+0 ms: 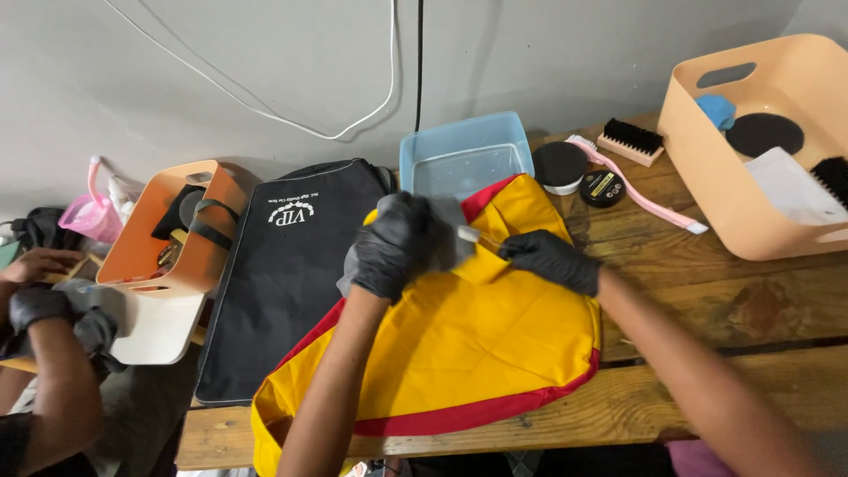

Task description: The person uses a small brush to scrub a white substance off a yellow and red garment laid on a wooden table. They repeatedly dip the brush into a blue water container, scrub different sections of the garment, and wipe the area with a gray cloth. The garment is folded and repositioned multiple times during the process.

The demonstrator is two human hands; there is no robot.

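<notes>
A yellow bag with red trim lies on the wooden table in front of me. Both my hands wear black gloves. My left hand grips a grey cloth bunched over the bag's upper edge. My right hand pinches a small metal piece, maybe the zip pull, at the bag's top, just right of the cloth. The two hands are close together above the bag's top edge.
A black flat bag lies left of the yellow one. Behind stand a clear blue tub, two round tins, a brush and a pink toothbrush. A peach basket sits at right, an orange caddy at left. Another person's gloved hands work at far left.
</notes>
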